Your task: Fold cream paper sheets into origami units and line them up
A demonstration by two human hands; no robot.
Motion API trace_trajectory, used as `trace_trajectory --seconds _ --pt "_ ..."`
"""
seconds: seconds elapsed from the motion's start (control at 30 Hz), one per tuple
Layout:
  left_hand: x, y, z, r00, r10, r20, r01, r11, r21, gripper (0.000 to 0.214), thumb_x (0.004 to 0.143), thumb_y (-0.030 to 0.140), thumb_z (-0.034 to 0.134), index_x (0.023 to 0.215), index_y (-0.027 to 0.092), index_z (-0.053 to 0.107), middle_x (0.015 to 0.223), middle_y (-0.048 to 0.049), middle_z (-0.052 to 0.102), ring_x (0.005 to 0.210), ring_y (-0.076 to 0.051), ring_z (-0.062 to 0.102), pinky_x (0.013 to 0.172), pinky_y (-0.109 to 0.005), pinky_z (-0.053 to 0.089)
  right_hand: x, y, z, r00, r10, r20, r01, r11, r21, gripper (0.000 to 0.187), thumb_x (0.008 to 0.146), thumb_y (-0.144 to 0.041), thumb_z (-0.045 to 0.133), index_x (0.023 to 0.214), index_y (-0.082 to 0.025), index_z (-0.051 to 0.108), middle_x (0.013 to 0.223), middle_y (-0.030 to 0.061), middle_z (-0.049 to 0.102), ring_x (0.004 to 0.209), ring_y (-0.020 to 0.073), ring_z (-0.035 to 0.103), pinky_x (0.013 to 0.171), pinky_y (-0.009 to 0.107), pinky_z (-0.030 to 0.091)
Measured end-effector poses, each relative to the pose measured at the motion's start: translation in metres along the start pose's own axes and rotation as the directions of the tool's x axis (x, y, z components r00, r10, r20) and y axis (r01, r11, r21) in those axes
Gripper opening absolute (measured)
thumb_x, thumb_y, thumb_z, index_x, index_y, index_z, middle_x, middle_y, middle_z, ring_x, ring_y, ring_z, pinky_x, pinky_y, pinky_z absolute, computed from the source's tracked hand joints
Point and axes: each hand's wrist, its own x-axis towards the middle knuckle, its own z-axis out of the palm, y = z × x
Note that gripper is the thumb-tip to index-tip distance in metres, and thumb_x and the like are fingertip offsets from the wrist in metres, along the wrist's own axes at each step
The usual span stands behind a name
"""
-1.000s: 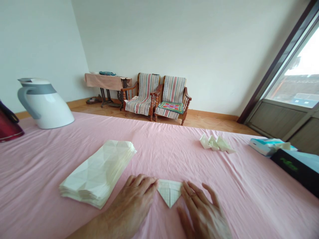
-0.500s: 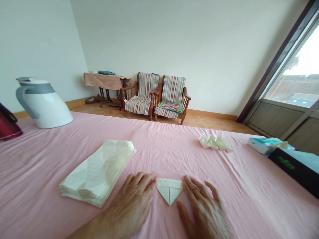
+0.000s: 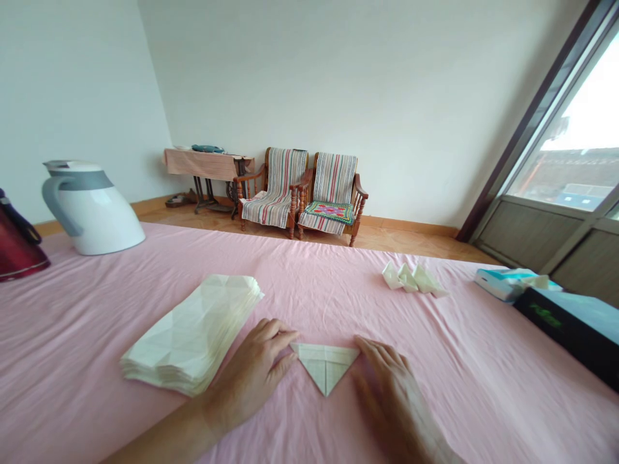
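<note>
A folded paper triangle (image 3: 325, 367) lies on the pink cloth with its point toward me. Its long edge is on the far side, and a seam runs down its middle. My left hand (image 3: 258, 364) rests at the left corner, thumb and fingers apart, fingertips touching the paper's edge. At the right corner, my right hand (image 3: 387, 380) lies with fingers stretched out, its index fingertip against the paper. The right thumb is blurred. Left of my left hand sits a stack of creased paper sheets (image 3: 188, 328).
Several folded paper pieces (image 3: 413, 278) stand farther back on the right. Beyond them are a tissue pack (image 3: 507, 283) and a black box (image 3: 565, 328). A white jug (image 3: 101, 212) and a red flask (image 3: 19, 241) stand at the left. Two wooden chairs (image 3: 300, 193) are against the wall.
My hands have moved slightly apart, uncovering more of the triangle's corners. The left thumb has spread from the fingers. The view has shifted a little.
</note>
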Motion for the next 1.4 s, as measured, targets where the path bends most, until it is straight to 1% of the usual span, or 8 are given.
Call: trace_trajectory --seconds 0.27,0.4,0.5,0.63,0.77,0.93,1.17,1.4 --pt "0.005 0.0 0.005 1.0 -0.025 -0.013 0.023 0.992 -0.123 0.022 0.085 0.008 0.058 0.101 0.02 0.066 0.098 -0.0038 0.06 0.101 -0.02 0.056 0.09 -0.034 0.045 0.007 -0.002 -0.002 0.997 0.05 0.063 -0.057 0.992 0.11 0.034 0.083 -0.011 0.045 0.114 -0.018 0.058 0.107 0.0076 0.069 0.097 0.023 0.062 0.08 0.037 0.047" --pt "0.003 0.002 0.005 0.999 -0.012 -0.051 0.006 0.994 -0.112 0.018 0.085 0.006 0.057 0.096 0.02 0.062 0.099 -0.0034 0.06 0.099 -0.02 0.056 0.087 -0.033 0.044 0.005 -0.007 -0.007 0.996 0.091 -0.023 -0.088 0.989 0.118 0.027 0.083 -0.011 0.045 0.101 -0.021 0.062 0.096 0.0053 0.069 0.086 0.0223 0.062 0.075 0.036 0.043" --pt "-0.001 0.002 0.005 0.994 -0.013 -0.109 0.007 0.998 -0.057 0.014 0.085 0.005 0.053 0.085 0.018 0.056 0.09 -0.0026 0.058 0.089 -0.019 0.056 0.079 -0.032 0.044 0.003 -0.012 -0.011 0.991 0.079 -0.109 -0.067 0.991 0.112 0.019 0.087 -0.016 0.045 0.09 -0.022 0.063 0.09 0.0046 0.068 0.083 0.0225 0.06 0.075 0.036 0.04" --pt "-0.008 -0.001 0.003 0.988 0.097 -0.12 -0.103 0.994 -0.038 0.016 0.089 0.006 0.049 0.081 0.018 0.056 0.085 -0.0026 0.057 0.085 -0.019 0.055 0.076 -0.031 0.044 0.001 -0.015 -0.011 0.985 0.084 -0.151 -0.06 0.985 0.16 0.02 0.087 -0.016 0.044 0.081 -0.022 0.062 0.081 0.0036 0.066 0.078 0.0217 0.058 0.074 0.037 0.037" --pt "-0.011 -0.003 0.002 0.975 0.213 -0.066 -0.216 0.975 -0.058 0.02 0.093 0.006 0.046 0.094 0.02 0.061 0.094 -0.0033 0.061 0.094 -0.019 0.055 0.082 -0.032 0.046 0.003 -0.011 -0.011 0.996 -0.014 -0.091 0.032 0.98 0.198 0.019 0.083 -0.01 0.049 0.084 -0.022 0.063 0.091 0.0026 0.069 0.082 0.0205 0.059 0.075 0.035 0.038" --pt "-0.01 -0.001 0.003 0.977 0.211 -0.012 -0.211 0.977 -0.024 0.024 0.09 0.003 0.047 0.098 0.02 0.062 0.104 -0.0035 0.06 0.101 -0.019 0.055 0.088 -0.032 0.045 0.003 -0.005 -0.01 0.994 -0.107 0.01 0.105 0.983 0.149 0.03 0.079 -0.006 0.054 0.101 -0.023 0.065 0.103 0.0 0.071 0.09 0.02 0.061 0.081 0.035 0.041" --pt "-0.006 -0.002 0.004 0.988 0.156 -0.021 -0.157 0.985 -0.064 0.025 0.09 0.004 0.051 0.098 0.023 0.065 0.103 -0.0024 0.059 0.1 -0.018 0.056 0.087 -0.031 0.046 0.001 -0.001 -0.007 0.994 -0.071 0.084 0.071 0.997 0.001 0.031 0.081 -0.01 0.055 0.107 -0.023 0.065 0.11 0.0029 0.07 0.093 0.024 0.062 0.079 0.039 0.042" --pt "0.0 -0.002 0.006 0.996 0.083 -0.011 -0.084 0.993 -0.087 0.016 0.09 0.005 0.054 0.088 0.019 0.062 0.095 -0.0021 0.06 0.095 -0.019 0.055 0.085 -0.032 0.045 0.0 0.001 0.001 0.992 0.008 0.127 -0.019 0.996 0.085 0.023 0.088 -0.014 0.05 0.105 -0.022 0.062 0.106 0.0068 0.068 0.094 0.0246 0.06 0.077 0.039 0.044"
